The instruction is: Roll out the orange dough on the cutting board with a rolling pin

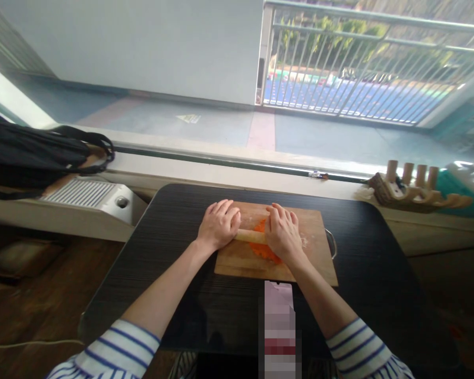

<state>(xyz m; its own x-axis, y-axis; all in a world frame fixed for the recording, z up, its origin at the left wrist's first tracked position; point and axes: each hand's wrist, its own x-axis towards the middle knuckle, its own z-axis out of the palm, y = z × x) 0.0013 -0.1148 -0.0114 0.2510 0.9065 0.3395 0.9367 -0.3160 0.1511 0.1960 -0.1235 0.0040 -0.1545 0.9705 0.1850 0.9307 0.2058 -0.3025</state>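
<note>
A wooden rolling pin [249,236] lies crosswise over a flat orange sheet that looks like dough [266,252]. My left hand [220,225] is closed over the pin's left end, near the left edge of the wooden cutting board [245,268]. Over the pin's right part, my right hand [283,231] is curled with its fingers bent down, and it hides that end and some of the orange sheet. White powder marks the board to the right of this hand.
The board rests on a black table [174,221], its metal handle [332,243] at the right. A pink packet [279,300], partly blurred out, lies in front. Behind are a windowsill [221,171], a black bag [31,158] above a radiator [90,195], and a wooden rack [414,192].
</note>
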